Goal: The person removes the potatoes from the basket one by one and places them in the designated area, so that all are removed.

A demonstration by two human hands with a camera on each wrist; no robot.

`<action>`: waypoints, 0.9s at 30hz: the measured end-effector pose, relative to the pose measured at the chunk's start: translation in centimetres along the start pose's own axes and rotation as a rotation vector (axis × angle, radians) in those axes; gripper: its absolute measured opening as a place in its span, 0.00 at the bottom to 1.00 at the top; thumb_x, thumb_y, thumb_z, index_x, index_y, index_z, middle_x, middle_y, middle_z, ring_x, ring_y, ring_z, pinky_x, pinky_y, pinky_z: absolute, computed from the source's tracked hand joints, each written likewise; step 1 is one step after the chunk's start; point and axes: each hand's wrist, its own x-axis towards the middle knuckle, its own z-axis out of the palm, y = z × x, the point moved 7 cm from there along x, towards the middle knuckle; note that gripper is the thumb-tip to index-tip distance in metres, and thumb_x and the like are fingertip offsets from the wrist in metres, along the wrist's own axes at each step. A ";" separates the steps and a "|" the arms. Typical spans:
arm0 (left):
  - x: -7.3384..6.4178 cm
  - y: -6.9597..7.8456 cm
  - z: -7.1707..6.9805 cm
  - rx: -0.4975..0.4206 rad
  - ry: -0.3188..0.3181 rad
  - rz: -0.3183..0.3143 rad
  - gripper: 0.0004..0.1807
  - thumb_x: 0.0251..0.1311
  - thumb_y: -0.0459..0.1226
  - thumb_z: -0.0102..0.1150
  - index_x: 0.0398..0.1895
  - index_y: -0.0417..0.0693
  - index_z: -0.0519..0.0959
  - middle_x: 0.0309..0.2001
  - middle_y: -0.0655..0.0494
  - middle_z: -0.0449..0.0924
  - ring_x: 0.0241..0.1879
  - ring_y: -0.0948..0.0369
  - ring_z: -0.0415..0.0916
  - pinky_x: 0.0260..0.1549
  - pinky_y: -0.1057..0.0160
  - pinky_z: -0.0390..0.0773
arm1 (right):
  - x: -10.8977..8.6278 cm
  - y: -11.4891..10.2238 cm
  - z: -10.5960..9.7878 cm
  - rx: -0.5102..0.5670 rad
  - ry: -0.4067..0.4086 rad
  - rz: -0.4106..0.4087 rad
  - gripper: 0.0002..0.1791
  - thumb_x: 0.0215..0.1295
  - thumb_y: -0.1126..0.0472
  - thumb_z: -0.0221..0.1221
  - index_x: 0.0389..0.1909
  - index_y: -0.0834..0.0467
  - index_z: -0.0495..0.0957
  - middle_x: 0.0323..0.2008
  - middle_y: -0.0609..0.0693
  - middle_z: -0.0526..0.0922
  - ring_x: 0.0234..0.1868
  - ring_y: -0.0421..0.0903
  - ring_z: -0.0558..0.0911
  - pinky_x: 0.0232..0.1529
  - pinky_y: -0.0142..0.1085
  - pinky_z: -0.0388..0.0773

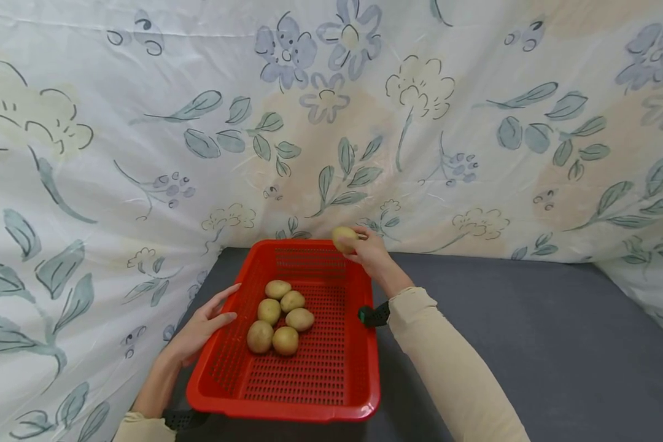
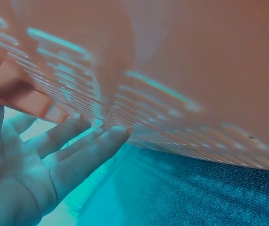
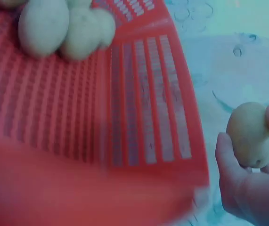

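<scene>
In the head view my right hand (image 1: 371, 250) holds a potato (image 1: 342, 239) between thumb and fingers, at the far right corner of a red plastic basket (image 1: 331, 413). The right wrist view shows this potato (image 3: 248, 129) just outside the basket rim. Several other potatoes (image 1: 269, 312) lie together on the left part of the basket's slotted floor. My left hand (image 1: 196, 334) is at the basket's left side, thumb by the rim. Seen from the left wrist, its fingers (image 2: 89, 162) are extended with the tips against the slotted outer wall.
The basket stands on a dark grey tabletop (image 1: 508, 331), which stretches away to the right. A floral-patterned cloth (image 1: 331, 141) hangs behind and along both sides. A black wrist strap (image 1: 374, 315) on the right arm is close to the basket's right rim.
</scene>
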 end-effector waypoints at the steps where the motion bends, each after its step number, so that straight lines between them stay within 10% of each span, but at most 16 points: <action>1: 0.0 0.0 0.0 -0.001 -0.001 0.000 0.35 0.71 0.36 0.46 0.76 0.52 0.44 0.62 0.30 0.59 0.47 0.44 0.77 0.39 0.45 0.79 | -0.1 -0.2 -0.4 -0.006 -0.006 0.006 0.30 0.66 0.70 0.56 0.67 0.65 0.59 0.63 0.64 0.58 0.60 0.60 0.68 0.57 0.46 0.70; 27: 0.1 0.0 -0.2 0.006 0.022 0.013 0.35 0.71 0.36 0.47 0.76 0.51 0.45 0.63 0.30 0.59 0.47 0.44 0.77 0.38 0.46 0.79 | -2.1 -1.4 -11.8 -0.144 -0.029 0.074 0.36 0.71 0.65 0.52 0.73 0.65 0.44 0.63 0.63 0.57 0.55 0.51 0.70 0.62 0.45 0.64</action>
